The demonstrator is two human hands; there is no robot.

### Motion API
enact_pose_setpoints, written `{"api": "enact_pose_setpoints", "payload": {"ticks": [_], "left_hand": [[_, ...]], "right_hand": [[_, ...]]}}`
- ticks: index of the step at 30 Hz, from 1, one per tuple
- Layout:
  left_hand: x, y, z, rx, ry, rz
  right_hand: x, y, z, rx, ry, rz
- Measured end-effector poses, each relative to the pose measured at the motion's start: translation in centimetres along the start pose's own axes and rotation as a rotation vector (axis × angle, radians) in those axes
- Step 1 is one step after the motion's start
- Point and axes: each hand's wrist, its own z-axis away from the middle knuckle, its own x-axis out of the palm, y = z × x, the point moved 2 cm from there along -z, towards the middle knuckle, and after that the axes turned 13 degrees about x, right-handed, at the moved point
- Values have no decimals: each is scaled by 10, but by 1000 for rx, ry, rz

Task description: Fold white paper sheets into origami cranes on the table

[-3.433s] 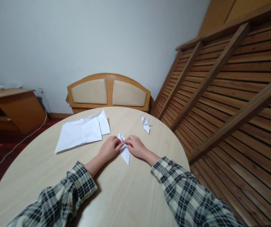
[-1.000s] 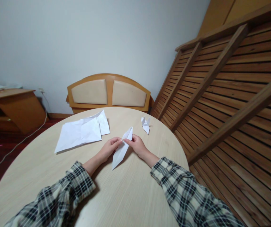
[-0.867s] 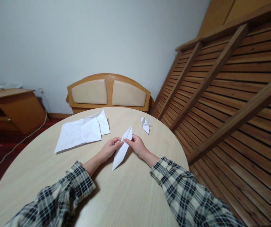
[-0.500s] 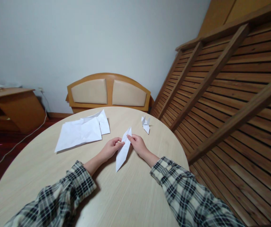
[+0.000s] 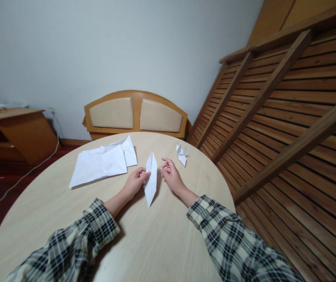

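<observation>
A long, narrow piece of folded white paper (image 5: 152,181), pointed at both ends, is pinched at its left edge by my left hand (image 5: 135,181), just over the table. My right hand (image 5: 172,177) hovers a little to the right of it, apart from the paper, with loosely curled fingers and nothing between them. Past my right hand stands a small white origami figure (image 5: 181,155) with upright points and a flap toward me.
White paper sheets (image 5: 99,166) lie overlapping at the left on the round wooden table (image 5: 156,250). A headboard (image 5: 135,113) stands behind the table's far edge. A slatted wooden frame (image 5: 288,117) leans along the right side.
My right hand has let go of the folded paper and drawn slightly away. In my left hand the paper has turned more upright and shifted a little left.
</observation>
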Motion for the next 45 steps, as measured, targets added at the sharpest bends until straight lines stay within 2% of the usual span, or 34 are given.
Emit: {"api": "enact_pose_setpoints", "payload": {"ticks": [3,6,9,13,25,35,45], "left_hand": [[-4,-4,-2,34,85,5],[-6,-5,-3,41,140,17],[-6,-5,-4,27,145,51],[-6,-5,-3,12,122,68],[-5,-8,-3,-24,74,114],[-1,1,-1,-80,69,186],[-2,-2,-1,-94,54,224]], "right_hand": [[-1,-6,4,-137,13,131],[0,-10,9,-232,-72,236],[1,-11,11,-319,-119,322],[2,-10,10,-392,-118,385],[-1,-10,7,-436,-111,414],[-4,-12,6,-441,-112,418],[-4,-10,3,-375,-74,336]]}}
